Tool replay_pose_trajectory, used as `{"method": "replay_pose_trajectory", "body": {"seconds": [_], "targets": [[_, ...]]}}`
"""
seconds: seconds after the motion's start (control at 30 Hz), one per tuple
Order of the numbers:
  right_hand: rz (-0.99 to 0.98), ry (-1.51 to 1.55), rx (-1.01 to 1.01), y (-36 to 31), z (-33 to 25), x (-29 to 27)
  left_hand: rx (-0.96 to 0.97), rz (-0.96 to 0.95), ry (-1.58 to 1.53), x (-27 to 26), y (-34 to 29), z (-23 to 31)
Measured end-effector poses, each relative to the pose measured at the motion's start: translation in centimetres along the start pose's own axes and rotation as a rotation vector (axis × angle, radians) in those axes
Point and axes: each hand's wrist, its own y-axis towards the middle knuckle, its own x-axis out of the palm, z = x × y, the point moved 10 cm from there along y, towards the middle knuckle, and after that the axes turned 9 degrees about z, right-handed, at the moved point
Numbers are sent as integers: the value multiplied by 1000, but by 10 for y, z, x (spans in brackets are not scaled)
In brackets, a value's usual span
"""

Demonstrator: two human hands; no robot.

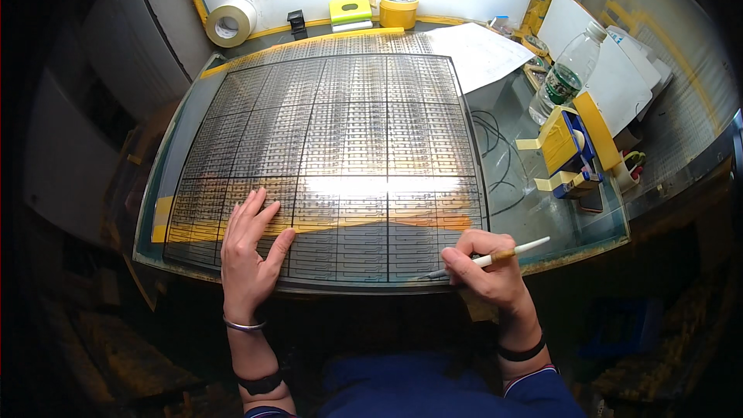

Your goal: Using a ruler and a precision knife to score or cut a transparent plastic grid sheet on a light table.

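Observation:
A large dark-lined panel (340,139), printed with a fine repeating circuit-like pattern in a grid of blocks, lies on the glass work table. My left hand (251,251) rests on its lower left part, fingers stretched and thumb apart. At the lower right edge my right hand (487,267) pinches a slim brush (530,246) with a white and brown handle. The brush's thin dark tip points left and sits at or just above the panel's near edge; whether it touches I cannot tell. A bright light reflection crosses the middle of the panel.
A white tape roll (231,23), a yellow-green block (350,11) and a yellow tape roll (398,10) stand along the back. To the right are a paper sheet (484,54), a plastic bottle (571,70), a blue and yellow tape dispenser (571,147) and a dark cable (495,147).

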Motion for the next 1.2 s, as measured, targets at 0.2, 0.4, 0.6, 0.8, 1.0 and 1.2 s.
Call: {"method": "replay_pose_trajectory", "body": {"seconds": [0.2, 0.4, 0.6, 0.8, 1.0, 1.2], "targets": [[116, 304, 104, -1, 4, -7, -3, 2, 0, 0, 0, 0], [184, 45, 3, 5, 0, -6, -3, 1, 0, 0, 1, 0], [188, -23, -48, 7, -5, -4, -3, 2, 3, 0, 0, -1], [157, -25, -44, 5, -8, -3, -9, -2, 6, 1, 0, -1], [45, -30, -9, 2, -1, 0, -5, -3, 5, 0, 0, -1], [108, 239, 173, -1, 8, -4, -10, -3, -1, 0, 0, -1]]}}
